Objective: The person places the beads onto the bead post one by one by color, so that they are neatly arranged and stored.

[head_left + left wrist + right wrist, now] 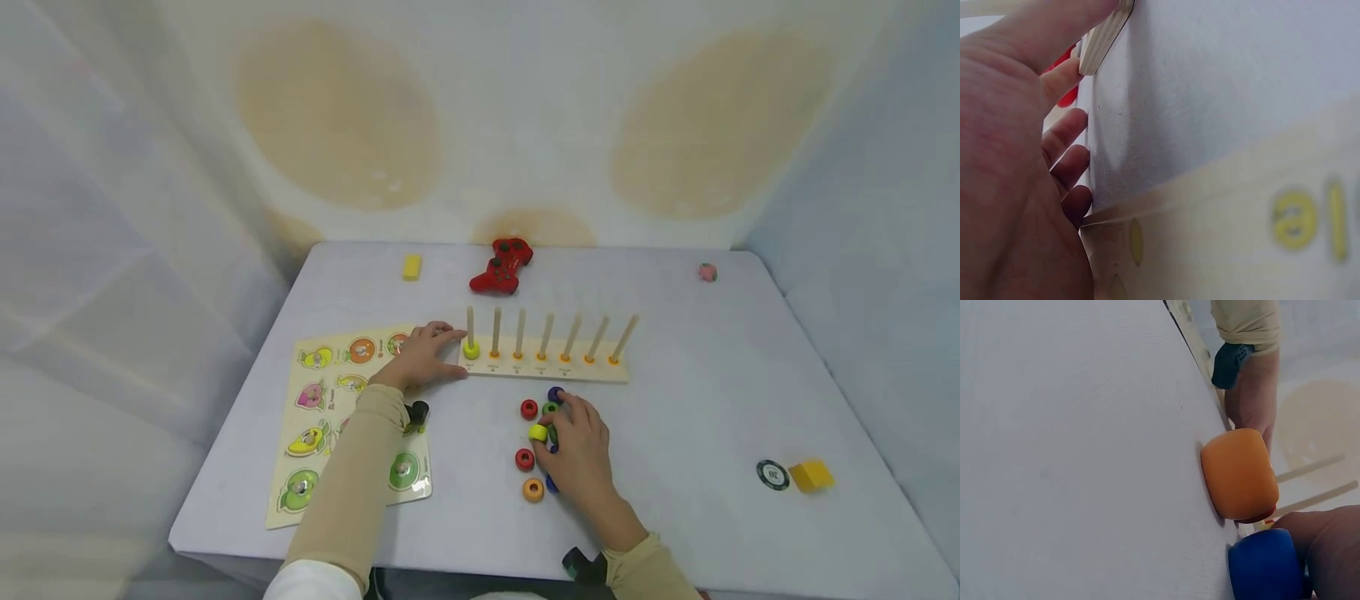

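Right hand pinching a yellow ring from the loose rings on the bench.
Left hand lies flat, fingers straight, steadying the peg board — best keep it pressed (board looks light) and lift the ring level.

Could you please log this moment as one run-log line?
left hand: steadies peg board | right hand: pinches yellow ring | one ring on pegs

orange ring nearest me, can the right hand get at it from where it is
Probably yes. The orange ring lies loose on the table just left of the right hand, nothing lies between them, and the left hand is away at the peg board.
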The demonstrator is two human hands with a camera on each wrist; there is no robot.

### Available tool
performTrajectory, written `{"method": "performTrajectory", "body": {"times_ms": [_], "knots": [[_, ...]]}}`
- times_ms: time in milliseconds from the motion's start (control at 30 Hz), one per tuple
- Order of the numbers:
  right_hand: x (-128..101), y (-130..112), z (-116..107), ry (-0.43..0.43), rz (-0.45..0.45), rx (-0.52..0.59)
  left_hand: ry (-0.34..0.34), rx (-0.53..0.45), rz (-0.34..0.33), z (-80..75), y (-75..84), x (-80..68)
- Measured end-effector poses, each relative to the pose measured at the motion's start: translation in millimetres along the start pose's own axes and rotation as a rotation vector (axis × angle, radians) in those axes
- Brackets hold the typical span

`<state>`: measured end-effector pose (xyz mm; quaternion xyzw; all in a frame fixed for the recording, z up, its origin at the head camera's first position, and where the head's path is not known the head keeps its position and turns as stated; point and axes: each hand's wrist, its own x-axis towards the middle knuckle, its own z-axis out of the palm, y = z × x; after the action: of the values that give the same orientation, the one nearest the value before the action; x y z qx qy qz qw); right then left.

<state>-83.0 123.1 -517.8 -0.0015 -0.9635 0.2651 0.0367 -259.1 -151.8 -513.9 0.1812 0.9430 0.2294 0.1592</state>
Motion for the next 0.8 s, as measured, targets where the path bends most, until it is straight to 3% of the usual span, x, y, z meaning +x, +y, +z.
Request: {"method": "performTrajectory", "body": {"times_ms": [100,267,433,567,700,800], "knots": [[0,-1,-1,0.035,-0.007,0.029,0.007,0.0,0.004,1.4,-0.6,-0.1],[10,-7,-12,0.111,-0.113,0.13,0.014,-0.011,0.008,2.3,0.0,-1.6],[44,-29,-29,0.144,-0.246,0.31,0.014,-0.014,-0.001,3.2,-3.1,-2.5],[82,-55,-40,0.163,-0.333,0.374,0.022,-0.01,-0.009,5.4,-6.3,-0.6],[115,-80,-44,0.221,-0.422,0.368,0.036,-0.005,-0.013,9.3,-8.4,2.9],[132,-94,-39,0.308,-0.504,0.278,0.046,-0.009,-0.017,10.8,-8.9,4.6]]}}
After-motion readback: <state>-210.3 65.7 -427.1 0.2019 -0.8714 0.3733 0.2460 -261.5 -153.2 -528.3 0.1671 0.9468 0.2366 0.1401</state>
